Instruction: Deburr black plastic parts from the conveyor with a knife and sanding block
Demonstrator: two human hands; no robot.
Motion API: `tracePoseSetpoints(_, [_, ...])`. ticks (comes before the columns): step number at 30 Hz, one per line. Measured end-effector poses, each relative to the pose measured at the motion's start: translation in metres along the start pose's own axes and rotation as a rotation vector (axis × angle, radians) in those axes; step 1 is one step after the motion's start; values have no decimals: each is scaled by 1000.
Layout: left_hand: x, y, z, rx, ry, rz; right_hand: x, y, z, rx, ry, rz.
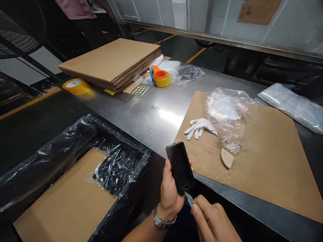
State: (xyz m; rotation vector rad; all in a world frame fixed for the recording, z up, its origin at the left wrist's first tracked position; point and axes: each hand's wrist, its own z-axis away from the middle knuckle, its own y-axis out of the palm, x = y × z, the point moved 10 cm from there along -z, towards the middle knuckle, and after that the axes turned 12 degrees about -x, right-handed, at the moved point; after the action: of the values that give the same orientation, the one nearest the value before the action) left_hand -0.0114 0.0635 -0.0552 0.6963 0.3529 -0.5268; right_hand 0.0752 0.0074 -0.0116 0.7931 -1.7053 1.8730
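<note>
In my left hand (170, 193) is a black phone-shaped case (179, 166), held upright and tilted, with the fingers wrapped round its sides. A metal watch circles that wrist. My right hand (213, 218) pinches a utility knife (189, 198); its blade tip is at the lower edge of the case, and I cannot tell whether it touches. Beyond the hands, a white glove (200, 128) lies on a cardboard sheet (272, 161). Close to it are a small cream-coloured wedge-shaped block (226, 158) and a clear plastic bag (227, 111) with white contents.
A stack of flat cardboard (113, 64) sits on the metal table (148, 117), near yellow tape (76, 86) and a tape dispenser (160, 76). At left, a black-lined box (83, 131) contains cardboard and black plastic-wrapped items. A person (75, 10) stands at the back.
</note>
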Motion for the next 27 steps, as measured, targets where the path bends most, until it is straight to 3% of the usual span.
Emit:
tracePoseSetpoints(9, [2, -7, -1, -41, -1, 2, -2, 3, 0, 8, -14, 14])
tracePoseSetpoints(15, [-1, -9, -1, -82, 49, -15, -8, 13, 0, 115, 54, -25])
tracePoseSetpoints(22, [-4, -10, -1, -58, 107, -39, -15, 28, 5, 290, 219, -152])
tracePoseSetpoints(27, [-7, -9, -1, -49, 131, -50, -12, 34, 5, 365, 250, -236])
